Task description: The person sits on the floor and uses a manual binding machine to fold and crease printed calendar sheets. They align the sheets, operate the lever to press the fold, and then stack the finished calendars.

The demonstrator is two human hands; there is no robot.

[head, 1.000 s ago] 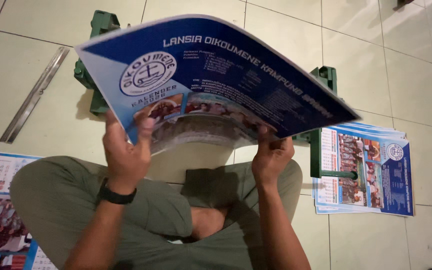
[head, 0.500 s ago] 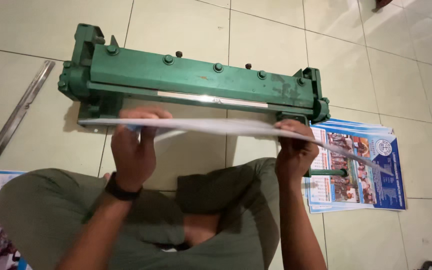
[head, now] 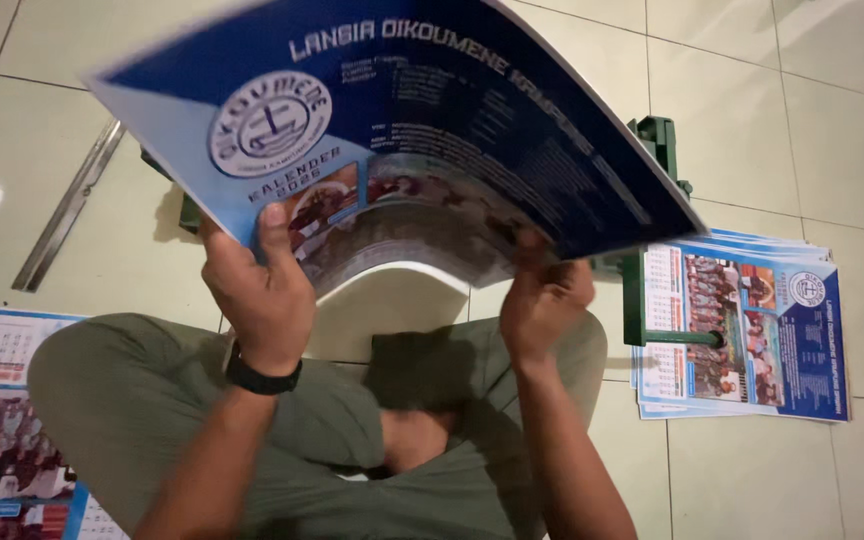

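Observation:
I hold up a large blue printed calendar sheet (head: 422,130) with a round white emblem and a photo band; it curves toward me and fills the upper middle of the view. My left hand (head: 257,290), with a black wristband, grips its lower left edge, thumb on the front. My right hand (head: 542,300) grips the lower right edge from below. The sheet hides most of a green metal machine (head: 657,200) on the floor behind it. My crossed legs in olive trousers (head: 172,410) are below.
A stack of similar blue calendar sheets (head: 752,330) lies on the tiled floor at the right. More printed calendar sheets (head: 2,400) lie at the lower left. A long metal strip (head: 67,205) lies on the tiles at the left.
Half a second ago the sheet lay flat and edge-on in front of the green machine; now both hands have tilted it up toward me, and it covers the machine again.

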